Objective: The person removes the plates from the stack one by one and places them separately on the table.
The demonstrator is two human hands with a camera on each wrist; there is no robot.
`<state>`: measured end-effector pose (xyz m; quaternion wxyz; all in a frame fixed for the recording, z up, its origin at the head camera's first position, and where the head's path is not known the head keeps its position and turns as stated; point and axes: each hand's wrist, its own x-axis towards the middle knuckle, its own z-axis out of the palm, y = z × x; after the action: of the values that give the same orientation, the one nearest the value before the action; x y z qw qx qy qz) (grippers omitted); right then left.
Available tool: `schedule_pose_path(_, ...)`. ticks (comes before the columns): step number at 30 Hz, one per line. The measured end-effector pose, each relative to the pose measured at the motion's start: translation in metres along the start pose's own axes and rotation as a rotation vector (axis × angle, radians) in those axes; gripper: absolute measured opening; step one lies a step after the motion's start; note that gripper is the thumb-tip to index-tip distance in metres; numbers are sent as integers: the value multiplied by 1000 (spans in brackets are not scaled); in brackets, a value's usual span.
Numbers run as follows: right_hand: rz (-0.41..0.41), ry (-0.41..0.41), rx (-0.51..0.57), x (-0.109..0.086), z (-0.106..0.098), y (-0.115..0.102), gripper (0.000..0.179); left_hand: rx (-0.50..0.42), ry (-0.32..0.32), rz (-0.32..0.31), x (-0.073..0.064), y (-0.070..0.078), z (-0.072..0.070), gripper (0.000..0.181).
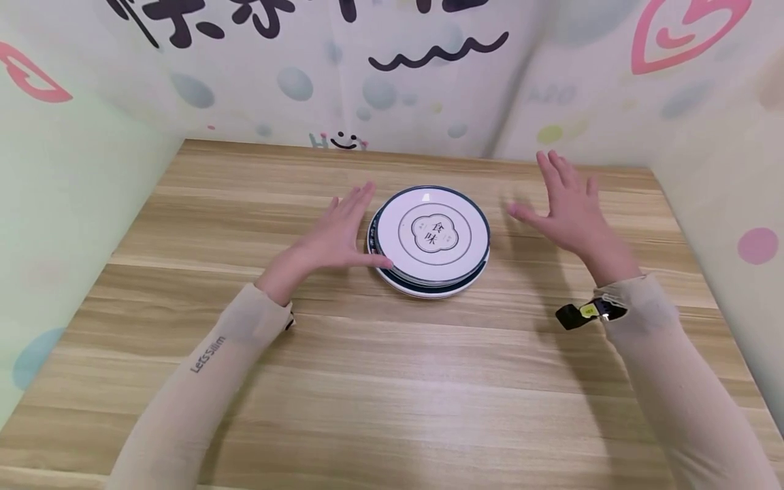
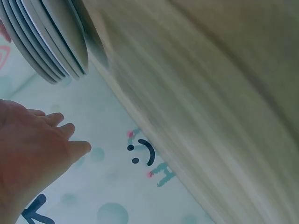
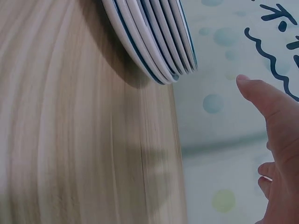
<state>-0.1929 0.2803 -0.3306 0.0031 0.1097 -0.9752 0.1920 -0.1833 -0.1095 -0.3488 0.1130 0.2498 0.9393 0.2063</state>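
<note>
A stack of several white plates (image 1: 432, 235) with dark blue rims lies near the middle of the wooden table, a printed emblem on the top one. Both wrist views show the stack's layered edges, the plates (image 2: 46, 37) upper left and the plates (image 3: 147, 37) at the top. My left hand (image 1: 337, 235) is beside the stack's left edge, fingers straight and spread, its thumb overlapping the rim in the head view. Off to the right, my right hand (image 1: 566, 211) hovers with fingers spread, apart from the plates and holding nothing.
The wooden table (image 1: 392, 388) is bounded by a printed wall covering (image 1: 245, 95) at the back and walls on both sides. A black strap (image 1: 588, 313) sits at the right wrist. Light sleeves cover both forearms.
</note>
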Motion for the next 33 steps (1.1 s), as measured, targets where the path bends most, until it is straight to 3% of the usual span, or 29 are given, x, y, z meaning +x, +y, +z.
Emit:
schedule_pose_path(15,-50,-36,122,-2,13,-15,98,-55,-66,33,-4,1,15,142)
schedule_pose_path(26,10,-218,217,-6,19,-39,88,-62,-118,-13,-6,1,21,131)
schedule_pose_path(33,41,-243,307,-6,26,-45,76,-52,-118,-32,-4,3,20,132)
